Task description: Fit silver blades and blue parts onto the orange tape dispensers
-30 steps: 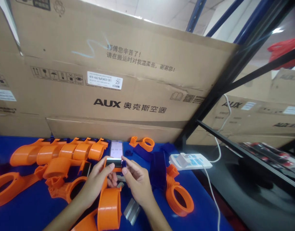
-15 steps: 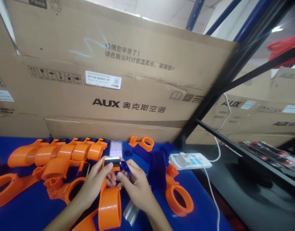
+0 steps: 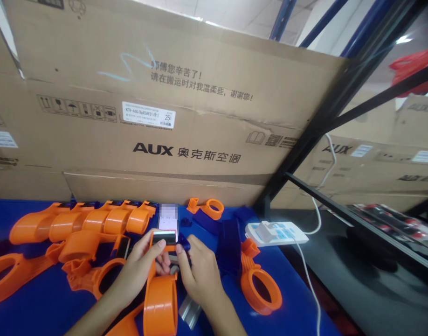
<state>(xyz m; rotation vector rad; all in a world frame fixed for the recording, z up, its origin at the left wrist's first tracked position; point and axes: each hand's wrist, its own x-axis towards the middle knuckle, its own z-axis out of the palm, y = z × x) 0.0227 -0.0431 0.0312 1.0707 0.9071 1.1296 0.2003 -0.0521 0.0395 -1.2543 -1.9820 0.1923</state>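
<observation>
Left hand (image 3: 139, 268) fingertips pinch the serrated metal blade end of an orange plastic tape dispenser (image 3: 161, 294); right hand (image 3: 196, 266) thumb and forefinger pinch a small dark-blue plastic piece (image 3: 184, 241) against it (near the blue table's (image 3: 42, 308) front edge, mid-width); more orange dispensers (image 3: 91, 221) line the far edge.

My bench top (image 3: 42, 308) is covered in blue. On it, far left, a row of orange ring-shaped housings (image 3: 95, 221) lies side by side; more orange parts (image 3: 84, 266) lie nearer me. A phone (image 3: 168, 217) rests at the back centre, dark blue blocks (image 3: 230, 240) to its right, an orange ring (image 3: 261, 289) beside them. A white power strip (image 3: 277, 233) sits at the right edge.
</observation>
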